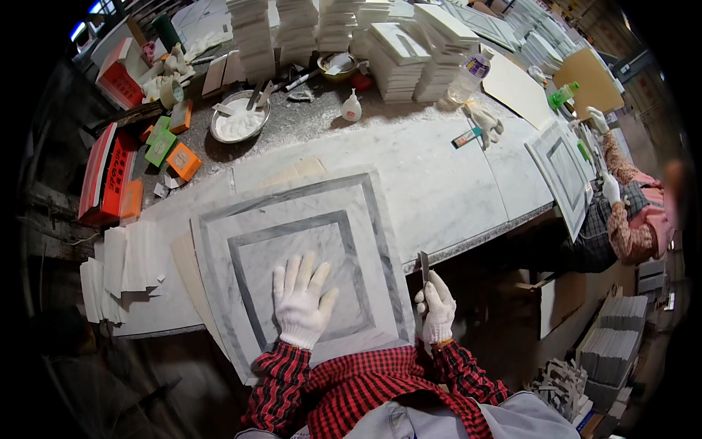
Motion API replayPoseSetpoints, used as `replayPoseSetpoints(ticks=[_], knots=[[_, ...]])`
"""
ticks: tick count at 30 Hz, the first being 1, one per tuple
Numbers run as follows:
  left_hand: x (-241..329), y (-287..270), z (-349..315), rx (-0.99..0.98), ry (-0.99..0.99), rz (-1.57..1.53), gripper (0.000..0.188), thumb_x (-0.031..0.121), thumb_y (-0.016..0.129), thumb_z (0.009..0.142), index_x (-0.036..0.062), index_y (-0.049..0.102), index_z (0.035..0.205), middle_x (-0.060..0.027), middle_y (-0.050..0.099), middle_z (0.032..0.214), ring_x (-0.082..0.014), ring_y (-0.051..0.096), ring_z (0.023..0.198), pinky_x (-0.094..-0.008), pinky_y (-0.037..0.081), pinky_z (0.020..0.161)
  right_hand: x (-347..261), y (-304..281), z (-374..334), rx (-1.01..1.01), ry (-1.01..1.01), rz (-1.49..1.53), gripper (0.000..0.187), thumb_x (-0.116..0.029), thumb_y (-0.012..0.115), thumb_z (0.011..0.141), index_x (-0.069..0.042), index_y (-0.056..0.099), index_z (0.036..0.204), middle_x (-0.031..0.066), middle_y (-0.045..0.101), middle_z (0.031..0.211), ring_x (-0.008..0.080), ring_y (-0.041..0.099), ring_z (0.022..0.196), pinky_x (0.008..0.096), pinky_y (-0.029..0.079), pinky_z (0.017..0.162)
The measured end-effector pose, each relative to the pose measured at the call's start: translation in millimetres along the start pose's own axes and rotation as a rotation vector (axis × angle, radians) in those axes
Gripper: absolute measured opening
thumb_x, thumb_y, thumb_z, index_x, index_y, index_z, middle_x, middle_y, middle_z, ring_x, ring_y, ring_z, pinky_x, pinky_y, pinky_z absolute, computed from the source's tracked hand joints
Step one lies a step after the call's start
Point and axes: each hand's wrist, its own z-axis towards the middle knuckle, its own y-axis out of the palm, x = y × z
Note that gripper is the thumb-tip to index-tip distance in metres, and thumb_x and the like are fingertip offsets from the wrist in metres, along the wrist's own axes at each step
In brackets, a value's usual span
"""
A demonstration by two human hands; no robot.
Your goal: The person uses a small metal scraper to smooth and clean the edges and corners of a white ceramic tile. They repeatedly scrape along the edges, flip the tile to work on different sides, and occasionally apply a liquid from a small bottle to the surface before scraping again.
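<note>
A square marble panel [292, 206] with two grey inlaid frames lies in front of me, tilted a little to the left and reaching over the table's near edge. My left hand [301, 301], in a white knit glove, rests flat on its middle with the fingers spread. Just beyond the panel's right edge, my gloved right hand [437, 307] is closed round a flat metal scraper [424, 268], its blade pointing up and away from me. The right-hand fingers partly hide the scraper's lower end.
A metal bowl of white powder [240, 126] with spatulas stands at the back left, near small green and orange boxes [183, 161]. Stacked marble tiles [398, 62] line the back. A white squeeze bottle [352, 108] stands before them. At right, a co-worker [635, 197] handles another panel [561, 174].
</note>
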Motion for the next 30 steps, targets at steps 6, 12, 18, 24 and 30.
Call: replayPoseSetpoints(ticks=[6,12,18,24,30], knots=[[-3.4,1.9,-2.0,0.004,0.018,0.001,0.051,0.031,0.074,0.081,0.0118,0.065,0.128,-0.0146,0.055,0.142,-0.0381,0.045,0.135,-0.0554,0.026,0.116,22.3,-5.5,-9.2,-0.006,0.0,0.075,0.047,-0.017,0.055,0.102,0.004,0.048,0.143,0.0006,0.058,0.076,0.0053,0.045,0.057,0.0197,0.038,0.053],[-3.7,0.1,-5.3,-0.015,0.029,0.0,0.05,0.031,0.073,0.083,0.0115,0.065,0.128,-0.0148,0.053,0.145,-0.0384,0.044,0.138,-0.055,0.025,0.118,36.7,-20.5,-13.2,-0.071,0.056,0.247,0.052,-0.022,0.055,0.104,0.001,0.041,0.149,0.0003,0.057,0.078,0.0055,0.047,0.059,0.0199,0.04,0.053],[-22.1,-19.2,-19.8,-0.022,-0.029,-0.073,0.044,0.027,0.073,0.084,0.0098,0.066,0.124,-0.0147,0.059,0.139,-0.0371,0.049,0.133,-0.0519,0.031,0.116,72.3,-40.8,-6.3,-0.098,0.121,0.615,0.045,-0.026,0.058,0.104,-0.011,0.046,0.145,-0.0035,0.059,0.08,0.0048,0.05,0.06,0.0188,0.041,0.053],[-60.2,-50.1,-58.0,0.054,-0.169,0.013,0.043,0.023,0.074,0.083,0.0082,0.067,0.123,-0.0147,0.061,0.136,-0.0371,0.051,0.132,-0.0494,0.034,0.115,65.0,-35.2,-14.2,-0.121,0.187,0.776,0.034,-0.029,0.059,0.103,-0.018,0.054,0.135,-0.0059,0.056,0.074,0.0052,0.047,0.059,0.0229,0.04,0.054],[-89.2,-71.8,-125.5,0.207,-0.451,-0.08,0.045,0.009,0.07,0.086,-0.0007,0.062,0.129,-0.0184,0.06,0.137,-0.0345,0.053,0.132,-0.0437,0.039,0.112,67.1,-35.4,-14.5,-0.15,0.144,0.847,0.034,-0.028,0.058,0.104,-0.016,0.053,0.135,-0.0057,0.059,0.078,0.0053,0.048,0.059,0.0236,0.042,0.055]])
